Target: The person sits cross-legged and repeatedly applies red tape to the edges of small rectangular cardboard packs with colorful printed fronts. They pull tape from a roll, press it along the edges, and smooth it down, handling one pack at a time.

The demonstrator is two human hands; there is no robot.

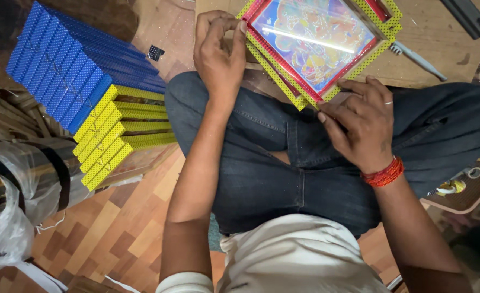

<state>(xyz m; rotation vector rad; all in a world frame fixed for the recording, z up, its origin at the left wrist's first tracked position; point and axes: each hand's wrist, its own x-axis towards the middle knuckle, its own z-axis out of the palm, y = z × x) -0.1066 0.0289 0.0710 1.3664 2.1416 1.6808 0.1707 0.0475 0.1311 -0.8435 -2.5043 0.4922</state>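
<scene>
The framed picture (318, 43) runs off the top edge of the view, so its far corners are lost, and glare streaks across the glass, leaving the bright blue, pink and white print hard to read. It sits tilted on the person's crossed knees, red inner border, yellow dotted outer edge, with what looks like a second frame just beneath it, though that cannot be told for sure. The left hand (218, 51) is up at the frame's near-left corner, fingers curled and pinched on the yellow edge, a closed grip. The right hand (362, 122) lies at the lowest corner, fingers spread and bent, tips touching the edge; whether it truly clamps the frame cannot be told from here. A red thread band (384, 174) circles that wrist.

Over on the left, a stack of frames (91, 92) leans on the wooden floor (115, 228), blue dotted sides above, yellow dotted ends below. A clear plastic bag (4, 217) bunches at the lower left, its contents blurred. A grey-handled tool (419, 58) lies beyond the frame. At the right edge a brown board (462, 190) is cut off, its small items indistinct.
</scene>
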